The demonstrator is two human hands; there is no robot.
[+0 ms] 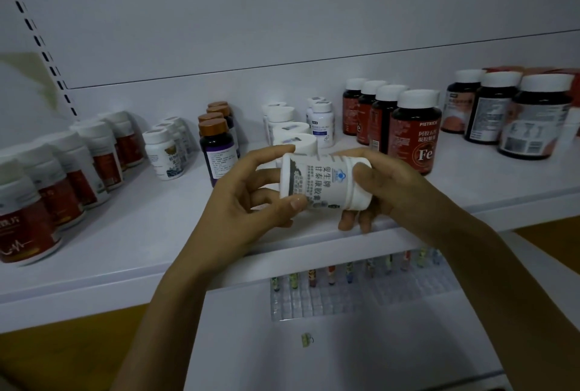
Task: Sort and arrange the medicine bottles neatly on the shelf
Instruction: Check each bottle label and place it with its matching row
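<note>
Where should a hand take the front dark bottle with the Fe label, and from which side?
Grip the Fe bottle round its white cap, coming from the front and above. It stands upright, first in its row, so the next bottle crowds its back, while no bottle stands before it. The left hand and right hand hold the white bottle.

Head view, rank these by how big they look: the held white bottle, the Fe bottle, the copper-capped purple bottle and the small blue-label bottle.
Largest: the held white bottle and the Fe bottle look alike. The held one is nearer the camera, so I won't rank them.
Next: the copper-capped purple bottle.
Smallest: the small blue-label bottle.
</note>
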